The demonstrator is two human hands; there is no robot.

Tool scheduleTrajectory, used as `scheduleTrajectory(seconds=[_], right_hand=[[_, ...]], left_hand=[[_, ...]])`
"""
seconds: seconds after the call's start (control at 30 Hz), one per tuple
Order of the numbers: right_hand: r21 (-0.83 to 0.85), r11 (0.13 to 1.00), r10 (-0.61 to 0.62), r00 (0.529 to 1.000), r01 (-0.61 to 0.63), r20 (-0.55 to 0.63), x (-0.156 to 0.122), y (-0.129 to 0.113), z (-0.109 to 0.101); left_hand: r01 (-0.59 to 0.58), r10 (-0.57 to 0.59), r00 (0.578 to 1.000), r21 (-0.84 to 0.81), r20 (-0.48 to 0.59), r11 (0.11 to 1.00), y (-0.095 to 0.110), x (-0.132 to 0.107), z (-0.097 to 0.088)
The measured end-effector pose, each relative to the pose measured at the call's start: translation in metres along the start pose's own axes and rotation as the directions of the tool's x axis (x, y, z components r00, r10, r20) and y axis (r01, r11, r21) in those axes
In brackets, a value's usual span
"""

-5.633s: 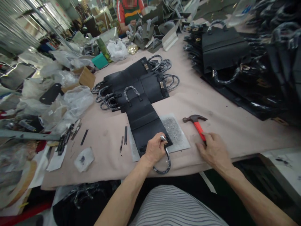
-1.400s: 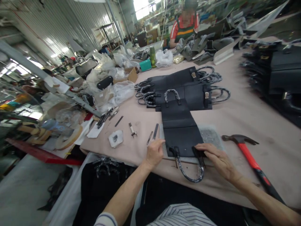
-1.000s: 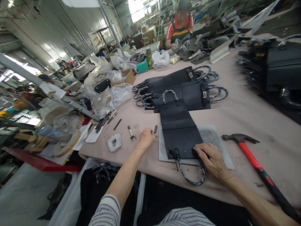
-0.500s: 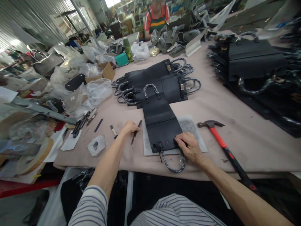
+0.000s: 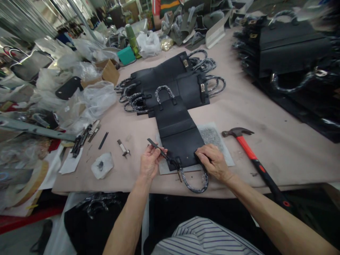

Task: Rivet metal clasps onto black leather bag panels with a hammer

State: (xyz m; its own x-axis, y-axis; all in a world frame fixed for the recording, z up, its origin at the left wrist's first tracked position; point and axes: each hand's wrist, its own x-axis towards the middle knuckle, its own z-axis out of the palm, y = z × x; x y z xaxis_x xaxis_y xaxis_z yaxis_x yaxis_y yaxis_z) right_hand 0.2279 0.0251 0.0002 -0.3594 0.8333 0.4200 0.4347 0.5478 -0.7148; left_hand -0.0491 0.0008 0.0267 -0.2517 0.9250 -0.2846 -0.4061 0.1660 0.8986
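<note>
A flat black leather bag panel [image 5: 176, 136] lies on a grey slab [image 5: 216, 136] at the table's near edge, its wrapped handle [image 5: 193, 182] hanging toward me. My left hand [image 5: 149, 161] pinches a thin black strip-like tool [image 5: 158, 148] and holds its tip at the handle's left attachment. My right hand [image 5: 214, 161] presses down on the panel's near right corner, fingers curled over the handle's right end.
A red-handled hammer [image 5: 249, 150] lies right of the slab. Small metal tools [image 5: 122, 147] and a white rag [image 5: 102, 164] lie to the left. Finished black panels [image 5: 172, 79] are stacked behind. Plastic bags clutter the left; black bags [image 5: 289, 53] fill the right. A person works at the far end.
My left hand picked up the thin black tool from the table left of the slab and brought it to the handle's left end. My right hand stayed on the panel.
</note>
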Motion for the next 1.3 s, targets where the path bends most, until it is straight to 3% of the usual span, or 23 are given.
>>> scheduleTrajectory(seconds=[0.17, 0.27, 0.4, 0.97, 1.3], right_hand=[[0.001, 1.000, -0.011, 1.000, 0.011, -0.008, -0.001, 0.003, 0.001], [-0.004, 1.000, 0.002, 1.000, -0.002, -0.002, -0.002, 0.003, 0.001], [0.005, 1.000, -0.010, 1.000, 0.010, -0.018, 0.000, 0.000, 0.000], [0.028, 1.000, 0.012, 1.000, -0.012, -0.016, 0.003, 0.000, -0.003], [0.030, 0.999, 0.022, 1.000, -0.021, -0.019, 0.004, 0.000, -0.002]], left_hand=[[-0.151, 0.146, 0.987, 0.071, 0.073, 0.986, -0.035, -0.021, 0.035], [-0.290, 0.263, 0.954, 0.213, 0.146, 0.933, -0.044, -0.027, 0.039], [-0.372, 0.332, 0.926, 0.289, 0.179, 0.882, -0.050, -0.032, 0.035], [-0.438, 0.382, 0.899, 0.446, 0.214, 0.780, -0.056, -0.032, 0.032], [-0.457, 0.391, 0.890, 0.431, 0.237, 0.778, -0.057, -0.030, 0.033]])
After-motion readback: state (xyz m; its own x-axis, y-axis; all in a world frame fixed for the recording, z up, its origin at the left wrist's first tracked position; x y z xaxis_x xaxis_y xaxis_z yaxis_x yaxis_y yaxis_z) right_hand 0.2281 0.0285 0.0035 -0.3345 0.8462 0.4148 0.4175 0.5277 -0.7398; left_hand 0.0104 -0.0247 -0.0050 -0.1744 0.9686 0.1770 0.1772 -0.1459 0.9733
